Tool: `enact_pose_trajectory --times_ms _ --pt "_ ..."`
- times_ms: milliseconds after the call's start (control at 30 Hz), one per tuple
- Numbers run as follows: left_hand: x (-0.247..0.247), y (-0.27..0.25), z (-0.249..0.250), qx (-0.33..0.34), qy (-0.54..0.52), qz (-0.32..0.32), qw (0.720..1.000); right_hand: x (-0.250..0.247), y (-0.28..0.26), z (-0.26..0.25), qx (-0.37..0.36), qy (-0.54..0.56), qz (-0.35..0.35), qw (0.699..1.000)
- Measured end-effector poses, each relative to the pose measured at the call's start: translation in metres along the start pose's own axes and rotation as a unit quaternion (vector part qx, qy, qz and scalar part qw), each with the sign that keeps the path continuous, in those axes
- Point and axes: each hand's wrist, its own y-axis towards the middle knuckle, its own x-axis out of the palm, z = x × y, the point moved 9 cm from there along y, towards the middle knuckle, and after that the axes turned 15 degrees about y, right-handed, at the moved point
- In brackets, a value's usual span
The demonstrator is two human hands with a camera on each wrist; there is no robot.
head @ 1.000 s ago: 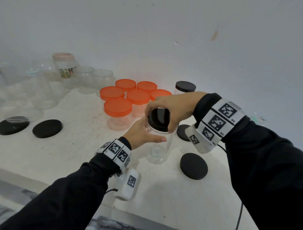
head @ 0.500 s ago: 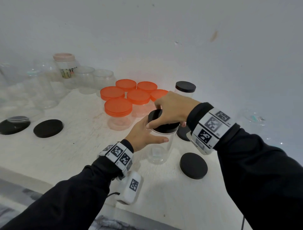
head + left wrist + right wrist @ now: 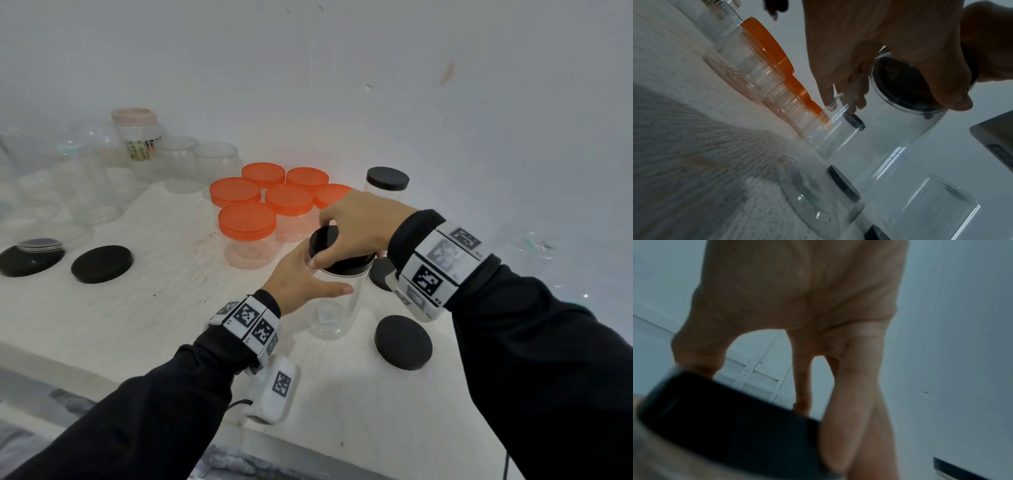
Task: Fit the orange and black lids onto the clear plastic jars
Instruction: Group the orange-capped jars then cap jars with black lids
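Note:
A tall clear jar [image 3: 337,308] stands on the white table [image 3: 144,308] in front of me. My left hand [image 3: 301,279] grips its upper wall, thumb across the front. A black lid [image 3: 337,255] sits on the jar's mouth, and my right hand [image 3: 358,226] grips it from above with fingers curled round the rim; the right wrist view shows the lid [image 3: 725,426] under the fingers [image 3: 855,402]. In the left wrist view the jar [image 3: 890,154] rises under the lid [image 3: 900,84]. Several orange-lidded jars [image 3: 246,219] stand behind, and a black-lidded jar [image 3: 387,181] is at the back.
Loose black lids lie on the table: one at the near right [image 3: 402,342], one partly hidden under my right wrist [image 3: 382,274], two at the left [image 3: 101,263]. Several open clear jars [image 3: 178,161] crowd the back left. The table's front edge runs below my forearms.
My right hand has brought the black lid from tilted to flat on the jar's mouth and turned at the wrist. The left hand has kept its hold on the jar.

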Motion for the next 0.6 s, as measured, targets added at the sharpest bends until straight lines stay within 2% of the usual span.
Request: enact_pose_trajectory --times_ms 67,133,200,333,500,533,600 --pt "0.0 0.001 -0.001 -0.007 -0.002 -0.011 1.0 0.001 -0.002 0.002 0.012 -0.005 -0.041 0.999" --pt "0.0 0.002 -0.003 -0.012 0.0 -0.022 1.0 0.008 -0.007 0.004 0.014 0.002 -0.133 0.991" --pt "-0.001 0.003 -0.004 -0.016 0.004 -0.03 0.999 0.009 -0.01 -0.001 -0.012 0.009 -0.163 0.987" --pt "0.001 0.001 -0.005 -0.017 -0.002 -0.025 1.0 0.002 -0.006 0.0 -0.028 0.069 -0.078 0.994" --pt "0.003 0.0 -0.007 -0.022 -0.007 -0.009 1.0 0.0 -0.004 0.004 -0.007 0.0 0.049 0.999" --pt "0.002 0.0 -0.007 -0.024 -0.007 -0.011 1.0 -0.001 -0.003 0.005 -0.003 -0.02 0.04 0.999" --pt "0.001 0.002 -0.005 -0.018 -0.002 -0.018 1.0 0.005 -0.005 0.008 0.003 -0.02 -0.053 0.998"
